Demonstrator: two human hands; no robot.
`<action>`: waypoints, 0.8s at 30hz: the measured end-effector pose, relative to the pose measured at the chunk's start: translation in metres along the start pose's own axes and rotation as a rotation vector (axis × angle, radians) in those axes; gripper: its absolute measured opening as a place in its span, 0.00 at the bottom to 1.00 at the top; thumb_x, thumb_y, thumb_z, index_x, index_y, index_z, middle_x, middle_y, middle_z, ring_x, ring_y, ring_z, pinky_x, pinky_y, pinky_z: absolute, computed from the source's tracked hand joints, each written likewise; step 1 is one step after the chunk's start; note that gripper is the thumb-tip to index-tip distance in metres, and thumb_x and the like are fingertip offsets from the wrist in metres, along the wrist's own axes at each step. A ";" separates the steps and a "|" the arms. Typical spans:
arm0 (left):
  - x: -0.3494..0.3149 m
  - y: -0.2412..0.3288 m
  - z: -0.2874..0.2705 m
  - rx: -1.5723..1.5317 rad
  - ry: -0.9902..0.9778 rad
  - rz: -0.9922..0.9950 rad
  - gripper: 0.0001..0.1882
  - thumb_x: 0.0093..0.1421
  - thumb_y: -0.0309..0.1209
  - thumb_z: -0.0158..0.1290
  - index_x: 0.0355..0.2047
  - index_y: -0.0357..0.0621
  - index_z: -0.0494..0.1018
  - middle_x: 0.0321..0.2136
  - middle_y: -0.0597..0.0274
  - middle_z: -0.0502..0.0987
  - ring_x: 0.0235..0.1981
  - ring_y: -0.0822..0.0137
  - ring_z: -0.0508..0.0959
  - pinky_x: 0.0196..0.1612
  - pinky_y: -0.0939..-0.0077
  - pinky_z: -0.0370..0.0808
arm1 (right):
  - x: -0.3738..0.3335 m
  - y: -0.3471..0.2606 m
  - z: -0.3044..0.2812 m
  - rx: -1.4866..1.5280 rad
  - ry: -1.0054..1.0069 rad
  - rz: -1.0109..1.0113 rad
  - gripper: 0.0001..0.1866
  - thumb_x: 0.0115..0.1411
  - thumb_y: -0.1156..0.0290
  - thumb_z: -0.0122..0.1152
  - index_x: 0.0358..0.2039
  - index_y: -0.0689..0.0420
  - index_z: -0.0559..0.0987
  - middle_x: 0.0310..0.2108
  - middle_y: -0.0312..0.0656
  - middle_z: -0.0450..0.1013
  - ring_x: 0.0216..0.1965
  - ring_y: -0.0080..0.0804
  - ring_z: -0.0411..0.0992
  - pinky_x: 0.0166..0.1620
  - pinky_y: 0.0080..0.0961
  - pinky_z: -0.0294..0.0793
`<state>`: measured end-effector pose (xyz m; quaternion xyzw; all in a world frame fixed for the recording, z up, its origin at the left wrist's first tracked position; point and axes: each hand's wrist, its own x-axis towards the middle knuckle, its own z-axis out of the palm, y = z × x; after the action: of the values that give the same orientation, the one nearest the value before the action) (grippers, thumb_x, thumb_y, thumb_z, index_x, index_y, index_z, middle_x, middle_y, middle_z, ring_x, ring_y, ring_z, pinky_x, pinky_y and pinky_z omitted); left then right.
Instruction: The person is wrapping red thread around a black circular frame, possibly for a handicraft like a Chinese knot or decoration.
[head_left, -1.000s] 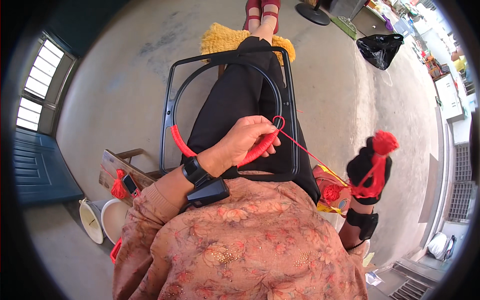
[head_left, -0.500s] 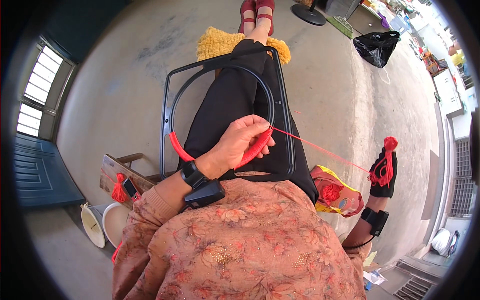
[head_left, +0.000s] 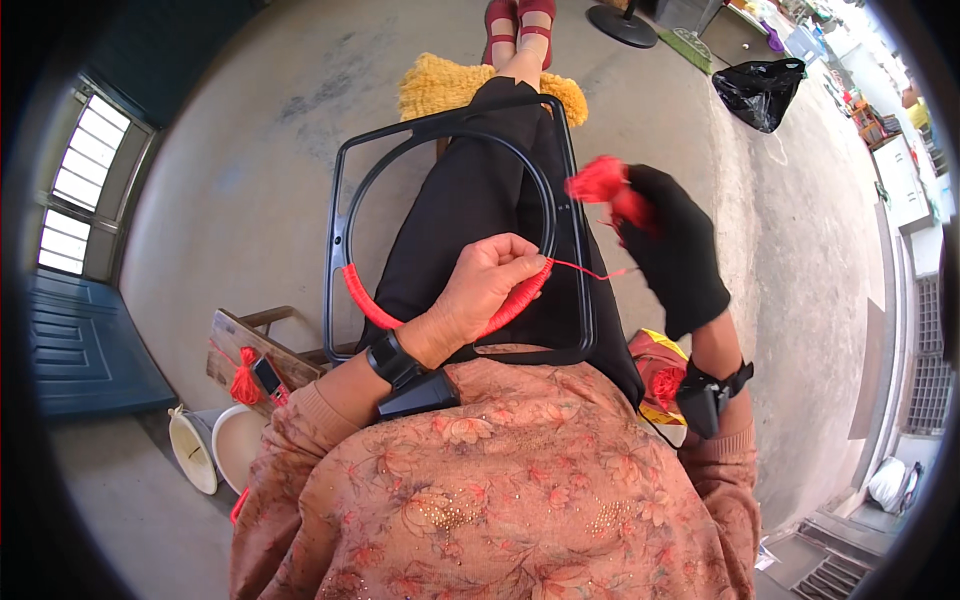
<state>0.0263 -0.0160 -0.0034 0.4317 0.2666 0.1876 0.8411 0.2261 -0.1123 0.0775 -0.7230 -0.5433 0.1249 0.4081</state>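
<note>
Across my lap lies a black square frame (head_left: 338, 170) with a round ring (head_left: 520, 152) inside it. Red cord (head_left: 363, 300) is wound tightly around the near part of the ring. My bare left hand (head_left: 485, 290) pinches the wound ring at its right side, where the winding ends. From that spot a loose strand (head_left: 590, 270) runs right. In a black glove, my right hand (head_left: 675, 250) grips a bundle of red cord (head_left: 598, 180), held beside the frame's upper right side. The bundle is blurred by motion, and the strand sags slightly.
At right, a red and yellow bag (head_left: 655, 350) holds more red cord. A wooden stool (head_left: 235, 335) at left carries a red cord hank (head_left: 244, 375) and a phone (head_left: 268, 378). Buckets (head_left: 237, 445) stand below it. A yellow fluffy cushion (head_left: 430, 85) sits under my legs.
My right hand has swung from far right inward and up to the frame's right side, bringing the cord bundle along. The taut strand has slackened. My left hand stays at the ring.
</note>
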 end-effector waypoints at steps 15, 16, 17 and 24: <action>-0.003 -0.001 0.004 0.530 0.166 0.273 0.06 0.58 0.26 0.57 0.33 0.36 0.75 0.39 0.65 0.71 0.43 0.73 0.71 0.48 0.79 0.68 | 0.043 -0.039 0.061 -0.669 -0.384 -0.844 0.09 0.43 0.70 0.58 0.29 0.53 0.79 0.37 0.39 0.73 0.52 0.37 0.67 0.60 0.43 0.59; -0.003 -0.001 0.003 0.529 0.166 0.273 0.06 0.58 0.26 0.57 0.33 0.36 0.75 0.39 0.65 0.71 0.43 0.73 0.71 0.48 0.79 0.68 | 0.045 -0.038 0.061 -0.658 -0.363 -0.837 0.10 0.43 0.71 0.59 0.29 0.53 0.79 0.40 0.40 0.72 0.53 0.38 0.66 0.61 0.43 0.58; -0.004 0.000 0.001 0.619 0.162 0.281 0.06 0.58 0.27 0.57 0.32 0.35 0.76 0.40 0.65 0.70 0.42 0.73 0.71 0.48 0.79 0.68 | 0.048 -0.035 0.062 -0.658 -0.363 -0.837 0.10 0.43 0.71 0.59 0.29 0.53 0.79 0.40 0.40 0.72 0.53 0.38 0.66 0.61 0.43 0.58; -0.008 0.006 0.009 0.533 0.135 0.258 0.09 0.60 0.29 0.56 0.30 0.32 0.75 0.42 0.65 0.69 0.38 0.77 0.71 0.45 0.79 0.70 | 0.048 -0.016 0.066 -0.466 -0.234 -0.829 0.13 0.39 0.71 0.63 0.30 0.53 0.79 0.40 0.39 0.71 0.51 0.40 0.67 0.58 0.40 0.60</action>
<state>0.0250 -0.0221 0.0081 0.6539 0.3045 0.2445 0.6480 0.1929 -0.0383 0.0598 -0.4989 -0.8412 -0.0928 0.1868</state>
